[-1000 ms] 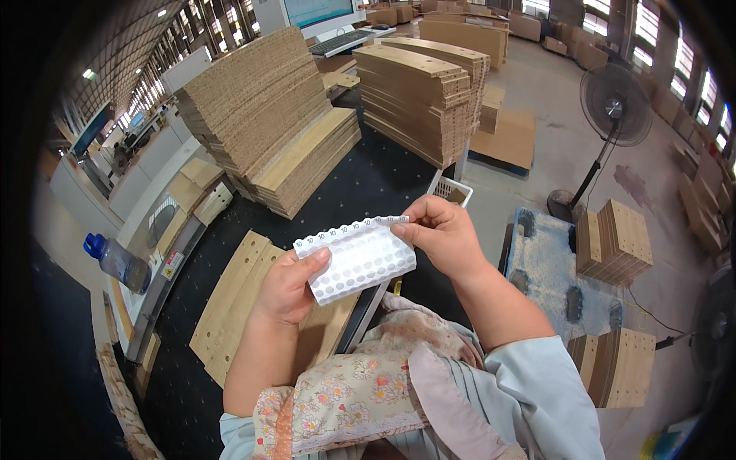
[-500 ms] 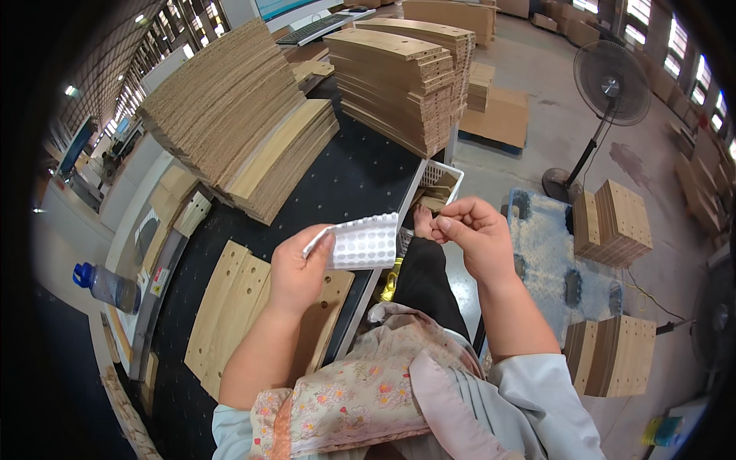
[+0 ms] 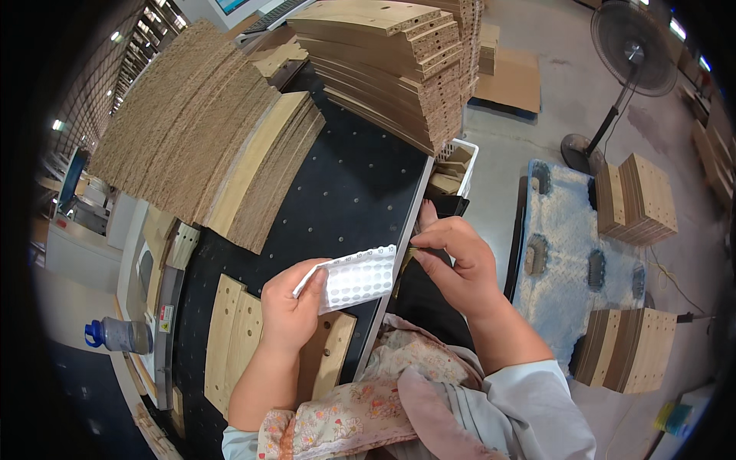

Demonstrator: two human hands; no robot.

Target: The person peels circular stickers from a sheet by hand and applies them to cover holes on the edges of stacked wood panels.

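My left hand (image 3: 291,307) grips a white sheet of round stickers (image 3: 356,282) by its left end, thumb on top. Rows of pale grey dots cover the sheet, and its upper edge curls over. Just right of the sheet, my right hand (image 3: 460,264) is closed in a pinch, thumb against forefinger. Whatever sits between those fingertips is too small to make out. Below the sheet, curved wooden boards with drilled holes (image 3: 234,330) lie on the black table (image 3: 345,180), partly covered by my left forearm.
Tall stacks of curved boards (image 3: 192,130) and drilled panels (image 3: 376,54) stand on the table's far side. Right of the table are a white basket of offcuts (image 3: 460,165), a blue pallet (image 3: 548,268), board piles (image 3: 640,199) and a standing fan (image 3: 632,54). A blue-capped bottle (image 3: 123,335) is at left.
My right hand has moved slightly down and left, nearer the sheet's right end. The sheet has tilted and sits a little lower. The whole view has shifted.
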